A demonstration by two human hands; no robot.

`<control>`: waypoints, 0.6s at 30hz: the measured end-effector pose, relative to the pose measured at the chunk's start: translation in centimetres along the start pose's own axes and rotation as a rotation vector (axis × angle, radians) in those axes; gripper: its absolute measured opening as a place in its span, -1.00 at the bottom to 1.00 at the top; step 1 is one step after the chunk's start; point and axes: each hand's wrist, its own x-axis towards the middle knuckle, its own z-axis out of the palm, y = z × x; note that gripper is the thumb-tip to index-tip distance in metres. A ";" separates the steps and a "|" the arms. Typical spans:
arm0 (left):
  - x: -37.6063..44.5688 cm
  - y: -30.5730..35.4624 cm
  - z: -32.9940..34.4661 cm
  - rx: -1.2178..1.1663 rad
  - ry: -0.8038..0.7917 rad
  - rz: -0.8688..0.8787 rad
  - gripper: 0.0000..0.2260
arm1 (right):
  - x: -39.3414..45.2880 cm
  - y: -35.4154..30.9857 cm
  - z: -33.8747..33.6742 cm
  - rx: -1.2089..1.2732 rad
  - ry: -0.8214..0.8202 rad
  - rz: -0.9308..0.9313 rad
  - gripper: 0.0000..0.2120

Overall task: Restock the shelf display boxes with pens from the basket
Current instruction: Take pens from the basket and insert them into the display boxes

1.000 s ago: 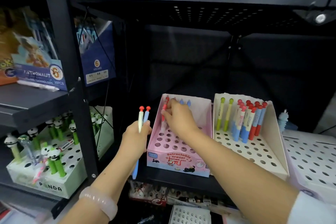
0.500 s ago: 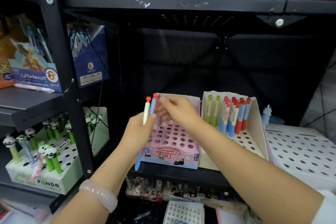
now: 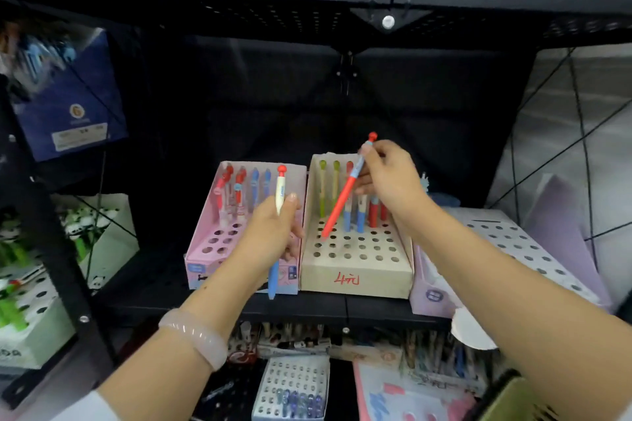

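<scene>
Two display boxes stand side by side on the black shelf (image 3: 342, 306), their walls touching. The pink box (image 3: 208, 249) on the left has pens standing in its back row: two with red caps and two blue ones can be counted, with blurred pale ones in front of them. The beige box (image 3: 355, 278) on the right, marked in red on its front, has two green pens (image 3: 328, 191) at the back left and a cluster of red and blue pens behind the right hand; their number cannot be told because the hand covers them.

The left hand (image 3: 273, 236) is in front of the pink box and hides its right front corner. Its fingers are closed around one pen with a white body (image 3: 280, 195), a red ball top and a blue lower end, held upright.

The right hand (image 3: 386, 178) is above the beige box. Its fingers pinch the upper end of a red pen (image 3: 340, 203) that slants down to the left, its tip just above or at the holes in the box's second row; contact cannot be told.

Right of the beige box lies a pale box (image 3: 506, 243) with many holes, tilted. On the far left a white box (image 3: 30, 311) carries green panda-topped pens, blurred. A dark blue box (image 3: 68, 102) sits on the upper left. Below the shelf a small grey tray (image 3: 294, 383) has a few blue pens in it. A pale bracelet (image 3: 195, 337) circles the left wrist
</scene>
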 end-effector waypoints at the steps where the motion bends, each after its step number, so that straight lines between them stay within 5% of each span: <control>1: 0.1 0.1 0.5 0.027 0.003 0.001 -0.80 | 0.2 0.2 -1.1 -0.040 0.026 -0.012 -0.81; 8: 0.5 1.3 3.4 -0.045 -0.050 -0.123 -0.89 | 0.6 1.9 -5.7 -0.419 0.203 -0.144 -0.87; 18: -0.6 1.0 4.7 -0.071 -0.170 -0.037 -0.86 | 1.2 2.8 -5.6 -0.692 0.174 -0.233 -0.78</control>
